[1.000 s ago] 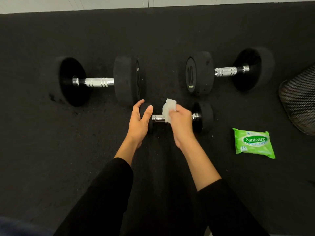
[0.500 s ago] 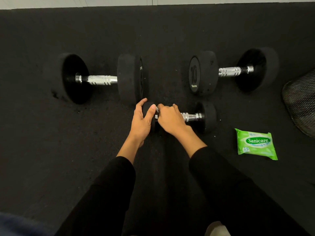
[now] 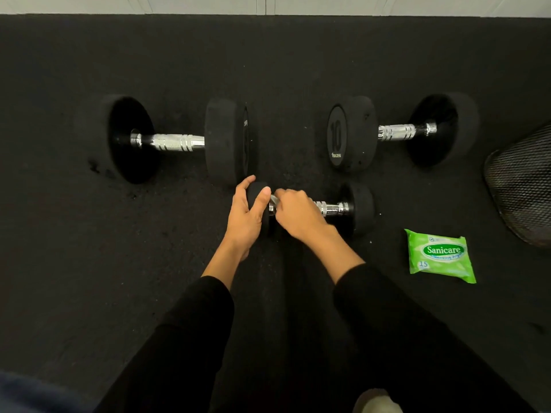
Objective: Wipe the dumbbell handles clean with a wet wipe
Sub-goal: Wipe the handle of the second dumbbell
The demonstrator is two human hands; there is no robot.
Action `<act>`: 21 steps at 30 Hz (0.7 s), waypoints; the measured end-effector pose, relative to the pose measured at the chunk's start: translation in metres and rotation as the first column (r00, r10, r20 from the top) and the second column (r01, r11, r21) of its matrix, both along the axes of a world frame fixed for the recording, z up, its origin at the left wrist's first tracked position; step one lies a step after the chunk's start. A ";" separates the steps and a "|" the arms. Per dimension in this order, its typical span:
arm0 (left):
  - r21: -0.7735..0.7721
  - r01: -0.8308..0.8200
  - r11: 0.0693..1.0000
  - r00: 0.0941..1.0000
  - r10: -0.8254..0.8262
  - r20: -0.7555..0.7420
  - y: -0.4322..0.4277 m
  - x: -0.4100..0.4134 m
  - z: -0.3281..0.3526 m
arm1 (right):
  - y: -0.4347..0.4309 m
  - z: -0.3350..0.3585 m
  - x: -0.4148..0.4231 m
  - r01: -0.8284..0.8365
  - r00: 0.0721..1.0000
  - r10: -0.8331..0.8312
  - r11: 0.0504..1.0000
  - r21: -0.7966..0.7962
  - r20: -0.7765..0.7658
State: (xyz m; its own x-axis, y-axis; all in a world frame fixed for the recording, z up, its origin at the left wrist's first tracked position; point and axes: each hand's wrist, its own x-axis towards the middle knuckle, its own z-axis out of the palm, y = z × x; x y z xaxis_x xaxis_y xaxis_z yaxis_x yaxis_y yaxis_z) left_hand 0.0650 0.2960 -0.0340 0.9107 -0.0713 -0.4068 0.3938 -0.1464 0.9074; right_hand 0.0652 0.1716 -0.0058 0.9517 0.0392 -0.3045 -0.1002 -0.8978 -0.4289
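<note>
Three dumbbells (image 3: 176,140) have matte black heads and shiny silver handles with ringed bands; one (image 3: 399,131) carries a faint grey "10". The floor (image 3: 89,293) is speckled black. A wipes packet (image 3: 440,256) is bright green with white lettering on a darker green oval. Sleeves (image 3: 190,338) are black. A basket (image 3: 524,186) at the floor's right edge is black mesh

A left hand (image 3: 246,217) steadies a small dumbbell (image 3: 343,208) on a black floor (image 3: 89,278). The right hand (image 3: 298,214) grips its chrome handle.

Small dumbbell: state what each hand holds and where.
Left hand cups the small dumbbell's left head. Right hand closes round the handle's left end; the wipe is barely visible under it.
</note>
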 end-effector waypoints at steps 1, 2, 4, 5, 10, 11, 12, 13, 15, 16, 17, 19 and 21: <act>-0.006 -0.002 1.000 1.000 0.002 0.001 0.000 0.000 0.001 | 0.002 0.000 0.003 -0.002 1.000 0.001 0.999 -0.040 -0.012; -0.013 -0.005 1.000 1.000 0.005 0.000 0.000 0.000 0.001 | 0.005 -0.001 0.002 -0.008 1.000 0.008 0.998 -0.070 0.003; -0.011 -0.006 1.000 1.000 0.006 -0.005 0.000 -0.001 0.002 | 0.009 -0.007 -0.010 -0.031 0.995 0.037 0.997 -0.069 0.091; -0.003 -0.004 1.000 1.000 0.004 -0.009 0.000 -0.001 0.003 | 0.010 -0.012 -0.020 -0.036 0.988 0.042 0.999 -0.040 0.147; 0.008 0.004 1.000 1.000 -0.004 -0.010 0.000 -0.002 0.006 | 0.006 -0.017 -0.057 -0.058 0.973 0.031 0.992 0.115 0.228; 0.010 0.001 1.000 1.000 -0.001 -0.010 0.000 -0.002 0.007 | 0.006 -0.018 -0.061 -0.063 0.976 0.032 0.988 0.138 0.217; 0.008 -0.003 1.000 1.000 0.003 -0.012 -0.001 -0.002 0.008 | 0.005 -0.017 -0.065 -0.073 0.978 0.041 0.986 0.150 0.204; 0.011 -0.005 1.000 1.000 0.005 -0.016 0.000 -0.002 0.009 | 0.004 -0.017 -0.068 -0.092 0.981 0.065 0.985 0.143 0.183; 0.026 0.000 1.000 1.000 0.001 -0.021 -0.001 -0.003 0.011 | 0.002 -0.016 -0.075 -0.149 0.983 0.136 0.984 0.096 0.125; 0.034 0.000 0.999 1.000 0.001 -0.028 -0.001 -0.002 0.013 | 0.002 -0.018 -0.078 -0.169 0.983 0.163 0.982 0.082 0.083; 0.041 -0.002 0.999 0.999 0.004 -0.032 -0.002 -0.002 0.015 | 0.000 -0.018 -0.081 -0.173 0.985 0.171 0.982 0.073 0.028; 0.058 -0.002 0.998 0.999 0.004 -0.037 -0.004 -0.002 0.021 | -0.005 -0.021 -0.086 -0.130 0.984 0.139 0.988 0.087 -0.109; 0.093 0.011 0.996 0.999 -0.007 -0.047 -0.005 -0.001 0.025 | -0.013 -0.016 -0.086 -0.004 0.978 0.044 0.982 0.191 -0.204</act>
